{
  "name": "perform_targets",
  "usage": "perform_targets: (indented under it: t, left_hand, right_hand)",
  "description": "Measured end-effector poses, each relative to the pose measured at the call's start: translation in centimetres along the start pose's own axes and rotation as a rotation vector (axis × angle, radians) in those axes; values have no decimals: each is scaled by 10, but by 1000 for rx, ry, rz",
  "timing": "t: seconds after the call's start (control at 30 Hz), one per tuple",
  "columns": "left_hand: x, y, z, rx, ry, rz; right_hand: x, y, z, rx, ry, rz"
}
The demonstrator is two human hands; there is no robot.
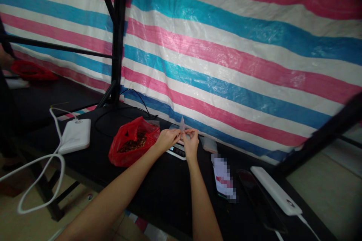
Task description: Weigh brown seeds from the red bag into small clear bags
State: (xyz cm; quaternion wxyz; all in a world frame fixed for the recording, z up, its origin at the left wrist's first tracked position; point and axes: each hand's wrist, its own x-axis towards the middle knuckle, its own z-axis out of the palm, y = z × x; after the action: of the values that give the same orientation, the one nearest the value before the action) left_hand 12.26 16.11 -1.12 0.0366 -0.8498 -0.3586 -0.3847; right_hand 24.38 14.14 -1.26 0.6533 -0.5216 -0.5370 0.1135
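Note:
My left hand (pixel 169 138) and my right hand (pixel 191 143) meet over a small white digital scale (pixel 177 153) on the black table. Between their fingertips stands a small clear plastic bag (pixel 182 123), pinched by both hands. Its contents are hidden by my fingers. Left of my left hand, a red plastic bag (pixel 118 154) lies open with many small brown, bead-like pieces (pixel 135 144) inside. More small plastic bags (pixel 209 145) lie right of my right hand, and another clear bag (pixel 154 123) rests behind the red one.
A white power bank (pixel 75 135) with a looped cable lies at the left. On the right are a lit phone (pixel 223 177), a dark phone (pixel 260 199) and another white power bank (pixel 275 190). Striped sheeting (pixel 226 56) hangs behind the table; a black post (pixel 118 37) stands at its back.

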Motion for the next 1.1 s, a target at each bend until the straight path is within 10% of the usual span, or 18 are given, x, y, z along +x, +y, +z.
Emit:
perform_targets:
  t: [0.27,0.7,1.1]
  left_hand:
    - [-1,2,0,-31,-54,-4]
    - [1,6,-3,-4,-88,-166]
    - [2,-5,-5,-207,106,-122]
  right_hand:
    - [1,4,-7,-76,-329,48]
    - [-1,0,-16,-553,-158,-77]
    - [-3,-11,-9,-344,-234,-171]
